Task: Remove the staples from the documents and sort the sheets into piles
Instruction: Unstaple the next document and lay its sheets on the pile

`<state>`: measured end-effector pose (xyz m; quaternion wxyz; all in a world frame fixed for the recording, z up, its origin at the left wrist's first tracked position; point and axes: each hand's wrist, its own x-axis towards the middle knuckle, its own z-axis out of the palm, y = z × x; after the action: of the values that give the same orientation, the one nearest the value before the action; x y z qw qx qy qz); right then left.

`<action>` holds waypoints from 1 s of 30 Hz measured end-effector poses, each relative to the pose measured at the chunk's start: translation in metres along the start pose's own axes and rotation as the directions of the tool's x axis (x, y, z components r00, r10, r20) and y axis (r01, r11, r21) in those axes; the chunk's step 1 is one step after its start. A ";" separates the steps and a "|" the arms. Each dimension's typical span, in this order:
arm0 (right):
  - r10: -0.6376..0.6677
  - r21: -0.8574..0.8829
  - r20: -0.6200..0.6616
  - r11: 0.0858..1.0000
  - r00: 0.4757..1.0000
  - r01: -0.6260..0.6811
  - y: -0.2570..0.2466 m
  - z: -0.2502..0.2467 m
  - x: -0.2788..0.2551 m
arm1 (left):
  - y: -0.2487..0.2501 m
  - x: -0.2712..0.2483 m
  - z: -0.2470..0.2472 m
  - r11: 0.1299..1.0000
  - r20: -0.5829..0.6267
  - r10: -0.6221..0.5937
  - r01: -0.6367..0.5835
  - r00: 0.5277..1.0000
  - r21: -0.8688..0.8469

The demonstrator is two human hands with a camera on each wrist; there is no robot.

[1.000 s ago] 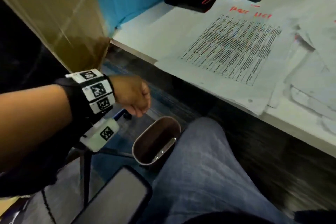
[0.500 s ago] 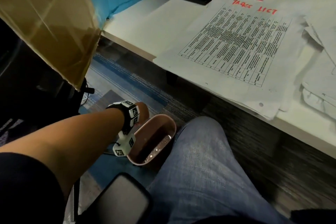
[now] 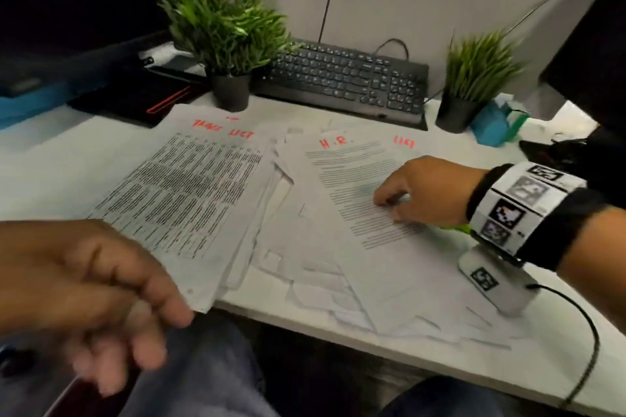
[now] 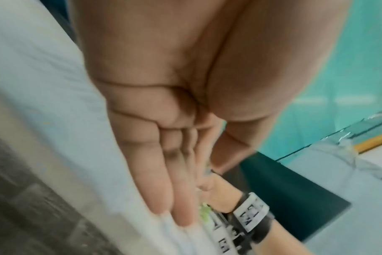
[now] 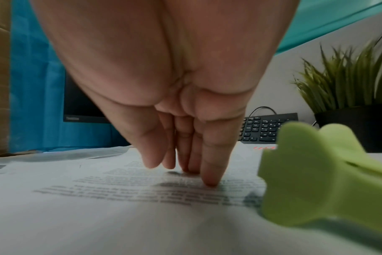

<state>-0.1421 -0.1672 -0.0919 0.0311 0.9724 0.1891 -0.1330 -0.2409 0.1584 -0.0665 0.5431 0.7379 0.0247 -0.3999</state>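
Two paper piles lie on the white desk [image 3: 67,152]: a stack headed "task list" [image 3: 189,186] on the left and a sheet headed "H.R. list" [image 3: 355,179] on the right, with loose blank sheets [image 3: 288,247] between them. My right hand [image 3: 386,206] [image 5: 185,170] rests its straight fingertips on the H.R. sheet's text. A green staple remover [image 3: 455,229] [image 5: 316,172] lies on that sheet by the wrist, not gripped. My left hand [image 3: 135,349] [image 4: 177,198] hovers blurred over my lap by the desk's front edge, fingers straight and holding nothing.
At the back stand a black keyboard [image 3: 349,78], two potted plants [image 3: 227,27] [image 3: 474,71] and a black notebook [image 3: 135,95]. A blue pack [image 3: 498,125] and a dark monitor [image 3: 592,44] sit at the right. A cable [image 3: 589,342] hangs from my right wrist.
My left hand has risen from the brown bin on the floor to the desk's front edge. The view has swung up onto the desk, bringing my right hand into sight.
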 end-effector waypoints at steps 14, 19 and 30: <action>0.219 -0.014 0.116 0.976 0.969 -0.219 0.061 0.001 -0.044 | 0.076 0.136 0.056 0.984 -0.473 -0.098 0.013 0.876 -0.180; 0.193 -0.038 0.055 0.981 0.980 -0.191 0.054 0.010 -0.042 | 0.079 0.156 0.066 0.960 -0.598 -0.001 -0.167 0.801 -0.224; 0.457 0.901 0.012 0.380 0.889 -0.208 0.093 0.001 -0.047 | 0.100 0.151 0.069 0.783 -0.574 0.617 -0.491 0.539 0.381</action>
<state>-0.1489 -0.2703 -0.0794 -0.4745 0.8697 -0.1064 -0.0843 -0.1304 0.0009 -0.0876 0.5279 0.8433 -0.0517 0.0872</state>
